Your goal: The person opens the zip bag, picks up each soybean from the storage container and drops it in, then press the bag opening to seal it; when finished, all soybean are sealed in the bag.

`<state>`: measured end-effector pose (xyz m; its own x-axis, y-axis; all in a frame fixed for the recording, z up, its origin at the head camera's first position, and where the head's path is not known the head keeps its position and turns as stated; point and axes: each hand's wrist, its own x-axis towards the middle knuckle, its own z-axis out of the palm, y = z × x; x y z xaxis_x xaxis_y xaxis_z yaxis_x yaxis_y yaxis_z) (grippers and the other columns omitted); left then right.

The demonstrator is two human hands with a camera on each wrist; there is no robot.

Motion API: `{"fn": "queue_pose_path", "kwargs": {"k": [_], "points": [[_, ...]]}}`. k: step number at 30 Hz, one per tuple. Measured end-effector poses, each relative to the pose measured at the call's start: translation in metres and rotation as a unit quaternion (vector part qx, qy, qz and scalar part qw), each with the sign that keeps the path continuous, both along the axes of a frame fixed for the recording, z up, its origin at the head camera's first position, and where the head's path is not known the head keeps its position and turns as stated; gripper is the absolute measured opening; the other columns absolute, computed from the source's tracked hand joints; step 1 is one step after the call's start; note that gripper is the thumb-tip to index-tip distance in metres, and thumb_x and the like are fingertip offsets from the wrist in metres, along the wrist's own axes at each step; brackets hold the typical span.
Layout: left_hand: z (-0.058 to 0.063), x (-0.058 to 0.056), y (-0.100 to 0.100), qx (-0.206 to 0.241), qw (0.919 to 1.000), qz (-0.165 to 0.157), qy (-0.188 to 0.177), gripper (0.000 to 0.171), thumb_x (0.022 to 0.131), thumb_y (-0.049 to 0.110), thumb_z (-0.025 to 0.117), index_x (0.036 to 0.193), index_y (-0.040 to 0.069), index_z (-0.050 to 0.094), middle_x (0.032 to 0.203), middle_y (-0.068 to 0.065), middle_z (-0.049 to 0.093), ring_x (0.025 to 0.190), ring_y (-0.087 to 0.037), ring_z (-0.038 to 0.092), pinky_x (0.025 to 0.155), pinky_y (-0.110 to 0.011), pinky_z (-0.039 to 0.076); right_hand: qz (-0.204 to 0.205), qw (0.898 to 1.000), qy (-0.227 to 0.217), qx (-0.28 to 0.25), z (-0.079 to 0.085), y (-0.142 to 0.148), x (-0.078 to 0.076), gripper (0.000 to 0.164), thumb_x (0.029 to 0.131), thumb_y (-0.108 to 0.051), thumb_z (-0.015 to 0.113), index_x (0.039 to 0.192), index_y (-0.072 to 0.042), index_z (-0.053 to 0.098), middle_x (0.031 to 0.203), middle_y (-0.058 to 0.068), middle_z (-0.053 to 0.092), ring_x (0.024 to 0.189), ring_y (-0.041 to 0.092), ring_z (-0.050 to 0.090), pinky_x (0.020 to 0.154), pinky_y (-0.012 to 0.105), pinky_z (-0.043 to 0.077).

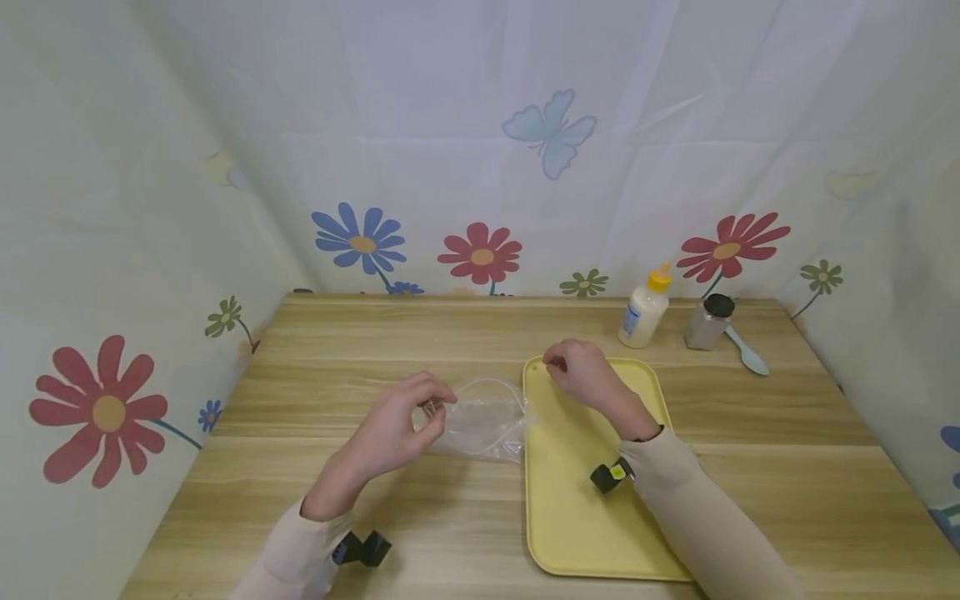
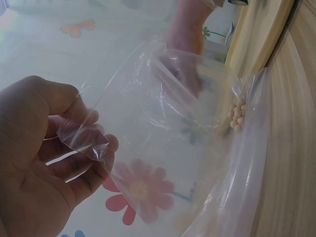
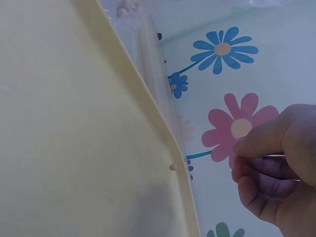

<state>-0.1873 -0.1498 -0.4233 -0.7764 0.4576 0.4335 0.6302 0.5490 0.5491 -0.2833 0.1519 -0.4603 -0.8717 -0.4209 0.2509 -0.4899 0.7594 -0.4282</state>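
My left hand (image 1: 397,421) pinches the edge of a clear plastic bag (image 1: 483,425) between thumb and fingers. Several small round wooden beads (image 2: 238,114) sit low inside the bag in the left wrist view. Over the far left corner of the yellow tray (image 1: 570,525) hovers my right hand (image 1: 588,375), thumb and index fingertips drawn together; I cannot tell if something small is between them. Below that hand, one bead (image 3: 173,167) lies on the tray by its rim. A thin pale loop (image 1: 491,381) arcs across the bag.
At the back right stand a bottle (image 1: 641,317) with a yellow nozzle cap and a small jar (image 1: 705,325) with a black lid. A pale blue spoon (image 1: 750,357) lies beside the jar. A flower-printed curtain (image 1: 442,125) encloses the wooden table (image 1: 360,333).
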Motion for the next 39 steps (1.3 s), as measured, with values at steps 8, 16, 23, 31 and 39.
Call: {"fn": "queue_pose_path", "kwargs": {"k": [8,16,23,31,39], "points": [[-0.001,0.000,-0.001,0.005,1.0000,-0.003,-0.001,0.020,0.083,0.002,0.061,0.097,0.013,0.068,0.096,-0.003,0.068,0.081,-0.007,0.061,0.072,-0.024,0.055,0.013,0.999,0.030,-0.027,0.009,-0.002,0.011,0.012,0.086,-0.005,0.065,0.094,-0.002,0.073,0.084,0.007,0.067,0.071,0.015,0.059,0.064,0.027,0.052],[-0.001,0.000,0.000,-0.002,1.0000,0.001,-0.004,0.020,0.083,0.002,0.062,0.098,0.014,0.068,0.097,-0.003,0.068,0.082,-0.005,0.060,0.072,-0.024,0.055,0.018,0.997,0.046,-0.054,0.016,-0.003,0.021,0.010,0.086,-0.007,0.068,0.093,-0.003,0.073,0.083,0.005,0.067,0.070,0.012,0.058,0.061,0.025,0.050],[-0.001,-0.001,0.000,-0.003,1.0000,0.002,-0.004,0.020,0.083,0.002,0.062,0.098,0.014,0.068,0.097,-0.002,0.067,0.081,-0.005,0.060,0.072,-0.024,0.055,0.029,0.994,0.058,-0.090,0.021,-0.003,0.029,0.008,0.086,-0.006,0.069,0.092,-0.005,0.073,0.082,0.003,0.067,0.069,0.010,0.057,0.061,0.024,0.051],[0.000,0.000,0.000,0.000,1.0000,0.000,0.002,0.020,0.083,0.002,0.061,0.098,0.013,0.068,0.096,0.000,0.067,0.081,-0.005,0.060,0.072,-0.024,0.055,0.053,0.988,0.060,-0.135,0.027,-0.004,0.036,0.008,0.086,-0.007,0.069,0.093,-0.006,0.073,0.084,0.001,0.068,0.071,0.009,0.058,0.064,0.027,0.055],[0.000,0.000,0.001,0.000,1.0000,0.001,-0.001,0.019,0.083,0.002,0.061,0.098,0.013,0.068,0.097,-0.001,0.067,0.081,-0.005,0.060,0.072,-0.024,0.055,0.097,0.974,0.064,-0.195,0.028,-0.006,0.042,0.007,0.086,-0.010,0.071,0.092,-0.013,0.073,0.083,-0.005,0.067,0.073,0.006,0.059,0.064,0.034,0.056]]}}
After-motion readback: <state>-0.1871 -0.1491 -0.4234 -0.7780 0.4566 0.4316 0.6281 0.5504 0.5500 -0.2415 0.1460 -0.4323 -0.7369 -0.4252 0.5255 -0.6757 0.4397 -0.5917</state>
